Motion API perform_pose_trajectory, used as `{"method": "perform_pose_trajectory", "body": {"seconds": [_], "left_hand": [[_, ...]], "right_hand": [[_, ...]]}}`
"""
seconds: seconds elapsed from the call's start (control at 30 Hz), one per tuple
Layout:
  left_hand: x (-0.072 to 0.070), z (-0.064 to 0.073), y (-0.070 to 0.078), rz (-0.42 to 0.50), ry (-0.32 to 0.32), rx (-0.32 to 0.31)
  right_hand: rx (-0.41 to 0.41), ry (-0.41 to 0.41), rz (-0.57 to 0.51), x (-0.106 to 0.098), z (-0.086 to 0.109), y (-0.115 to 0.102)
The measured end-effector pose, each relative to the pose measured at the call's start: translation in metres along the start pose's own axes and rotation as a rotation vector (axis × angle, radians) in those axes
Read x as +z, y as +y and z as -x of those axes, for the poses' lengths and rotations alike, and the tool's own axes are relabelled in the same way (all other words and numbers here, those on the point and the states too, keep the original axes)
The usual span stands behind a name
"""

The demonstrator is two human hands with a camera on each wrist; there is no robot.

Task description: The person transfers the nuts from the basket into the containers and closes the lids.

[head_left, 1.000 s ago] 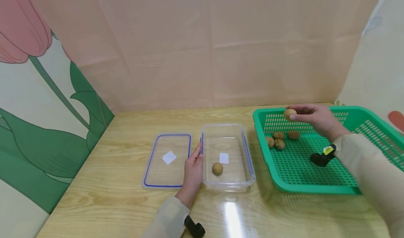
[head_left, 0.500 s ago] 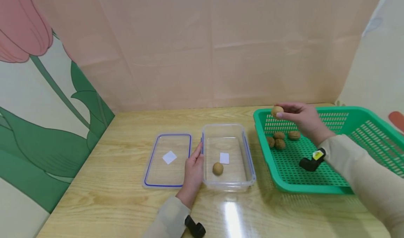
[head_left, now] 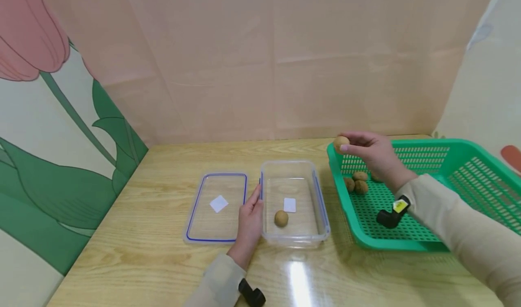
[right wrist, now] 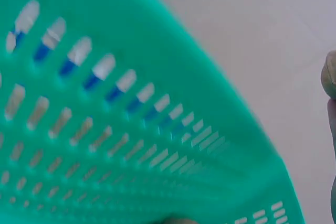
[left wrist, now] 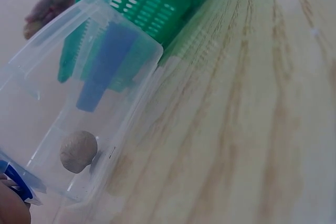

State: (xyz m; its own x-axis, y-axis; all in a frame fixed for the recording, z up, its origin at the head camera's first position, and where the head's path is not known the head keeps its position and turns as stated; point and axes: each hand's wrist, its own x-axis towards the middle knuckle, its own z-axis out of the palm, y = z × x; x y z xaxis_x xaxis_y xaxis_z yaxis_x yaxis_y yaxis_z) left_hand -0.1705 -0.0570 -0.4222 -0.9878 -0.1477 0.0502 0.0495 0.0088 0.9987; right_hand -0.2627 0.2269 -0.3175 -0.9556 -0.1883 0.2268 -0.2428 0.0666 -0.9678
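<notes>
Between thumb and fingers my right hand pinches a walnut above the back left corner of the green basket. The same walnut shows at the right edge of the right wrist view. My left hand rests against the left side of the clear plastic box, its fingers extended along the wall. Inside that box, one walnut lies near the front left, beside a white square label. Several walnuts sit at the basket's left end; one is partly hidden behind my right hand.
A clear lid with a blue seal lies flat left of the box, partly behind my left hand. All of it stands on a wooden table. Behind rises a beige backdrop, with a flower mural on the left.
My right hand has moved left with the walnut, from over the basket's inside to its left rim. My left hand, the box and the lid have stayed in place.
</notes>
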Motion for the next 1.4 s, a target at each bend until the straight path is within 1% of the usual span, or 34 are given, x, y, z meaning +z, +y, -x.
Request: {"method": "perform_pose_trajectory", "body": {"seconds": [0.07, 0.1, 0.23, 0.33, 0.5, 0.73, 0.83, 0.93, 1.07, 1.2, 1.4], "left_hand": [[0.000, 0.000, 0.000, 0.001, -0.001, -0.003], [0.000, 0.000, -0.001, 0.001, 0.000, -0.003], [0.000, -0.001, -0.001, 0.005, 0.007, 0.005], [0.000, 0.000, 0.000, 0.002, 0.009, 0.006], [0.001, 0.000, 0.002, -0.007, 0.006, -0.005], [0.002, 0.000, 0.001, -0.019, 0.006, -0.018], [0.002, 0.001, 0.002, -0.022, 0.006, -0.020], [0.001, 0.001, 0.003, -0.022, 0.008, -0.017], [0.001, 0.001, 0.002, -0.021, 0.010, 0.017], [0.001, 0.001, -0.001, -0.024, 0.020, 0.047], [0.002, 0.000, -0.003, -0.024, 0.028, 0.039]], "right_hand": [[-0.002, 0.000, 0.004, 0.005, 0.001, -0.002], [-0.003, 0.002, -0.013, 0.007, 0.001, -0.004], [0.003, -0.006, -0.134, 0.018, 0.000, -0.008], [0.013, 0.001, -0.182, 0.027, 0.000, -0.011], [0.053, 0.031, -0.099, 0.040, 0.000, -0.015], [0.085, 0.019, -0.063, 0.059, -0.002, -0.016], [0.108, 0.003, -0.047, 0.068, -0.003, -0.015], [0.126, -0.020, 0.005, 0.079, -0.003, -0.014], [0.148, -0.052, 0.034, 0.093, -0.005, -0.009], [0.171, -0.085, 0.033, 0.106, -0.005, 0.000], [0.219, -0.118, 0.054, 0.118, -0.009, 0.009]]}}
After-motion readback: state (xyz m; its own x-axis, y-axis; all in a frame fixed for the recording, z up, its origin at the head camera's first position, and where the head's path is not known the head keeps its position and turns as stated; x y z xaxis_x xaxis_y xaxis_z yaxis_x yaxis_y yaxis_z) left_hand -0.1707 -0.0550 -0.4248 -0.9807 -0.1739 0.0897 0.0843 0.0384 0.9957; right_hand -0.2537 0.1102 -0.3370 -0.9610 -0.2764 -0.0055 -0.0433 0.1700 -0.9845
